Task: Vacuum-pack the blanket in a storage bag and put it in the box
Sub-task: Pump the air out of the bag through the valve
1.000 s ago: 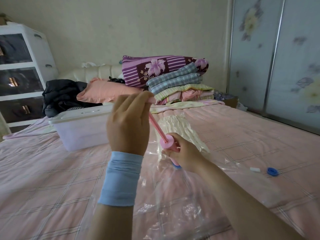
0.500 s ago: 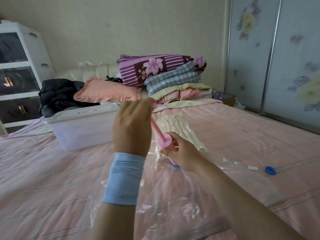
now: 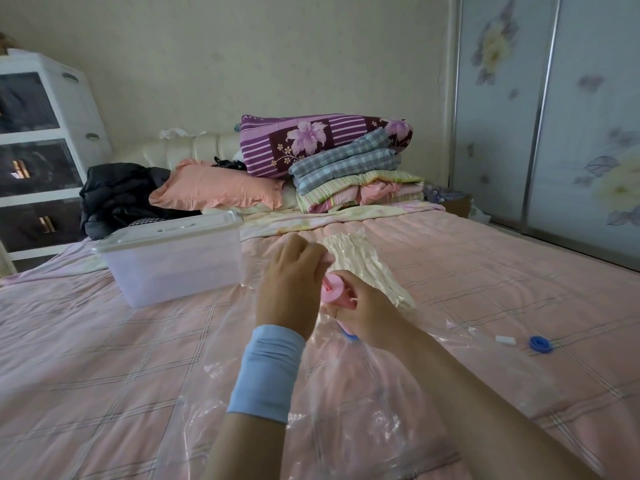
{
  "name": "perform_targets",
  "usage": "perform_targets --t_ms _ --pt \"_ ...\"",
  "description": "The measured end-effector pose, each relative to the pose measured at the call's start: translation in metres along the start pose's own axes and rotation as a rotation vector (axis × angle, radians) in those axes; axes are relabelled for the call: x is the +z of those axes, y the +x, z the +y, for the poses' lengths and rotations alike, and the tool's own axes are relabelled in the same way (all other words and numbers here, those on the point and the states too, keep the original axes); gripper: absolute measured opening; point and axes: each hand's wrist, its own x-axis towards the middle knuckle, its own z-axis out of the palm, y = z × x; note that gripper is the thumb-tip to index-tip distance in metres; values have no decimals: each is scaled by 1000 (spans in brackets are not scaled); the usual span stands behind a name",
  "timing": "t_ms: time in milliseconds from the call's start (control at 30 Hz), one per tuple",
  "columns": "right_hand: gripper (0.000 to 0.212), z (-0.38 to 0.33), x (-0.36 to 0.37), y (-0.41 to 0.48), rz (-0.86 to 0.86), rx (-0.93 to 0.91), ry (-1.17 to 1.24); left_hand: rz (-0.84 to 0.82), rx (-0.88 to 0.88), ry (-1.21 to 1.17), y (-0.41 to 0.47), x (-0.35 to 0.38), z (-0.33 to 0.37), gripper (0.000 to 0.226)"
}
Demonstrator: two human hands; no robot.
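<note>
A clear plastic storage bag (image 3: pixel 349 403) lies on the pink bed, with a cream blanket (image 3: pixel 363 261) squeezed into its far end. A pink hand pump (image 3: pixel 337 294) stands on the bag's blue valve (image 3: pixel 350 336). My right hand (image 3: pixel 367 310) grips the pump's barrel. My left hand (image 3: pixel 292 282), with a blue wristband, grips the pump's handle, pushed down close to the barrel. A clear plastic box (image 3: pixel 173 258) with a white lid sits to the left of the bag.
A blue valve cap (image 3: pixel 540 344) and a small white clip (image 3: pixel 504 340) lie on the bed at the right. Folded quilts (image 3: pixel 346 161), a pink pillow (image 3: pixel 214 188) and dark clothes (image 3: pixel 117 195) are piled at the headboard. White drawers (image 3: pixel 38 150) stand left, wardrobe doors (image 3: pixel 554 109) right.
My left hand has pushed the pump handle down from its raised position; the pink rod is now hidden inside the barrel. My right hand has kept its grip on the barrel.
</note>
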Motion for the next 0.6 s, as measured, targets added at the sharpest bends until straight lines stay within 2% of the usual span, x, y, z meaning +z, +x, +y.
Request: perform_targets --t_ms 167,233,300,367,433,500,600 --pt "44 0 -3 1 -33 43 5 335 31 55 31 -51 8 18" --pt "45 -1 -2 1 -52 47 -1 401 8 35 29 -46 8 16" --pt "47 0 0 2 -44 44 -7 307 -6 -33 14 -22 2 16" --pt "44 0 1 1 -31 37 -8 86 -24 -81 -11 6 -5 17" --pt "38 -2 2 -1 -56 32 -3 -61 -38 -62 -30 21 -9 21" --pt "40 -3 2 -2 -33 8 -4 -70 -16 -35 -25 20 -7 13" --pt "46 -3 -1 -2 9 0 -5 97 20 -50 6 -7 2 9"
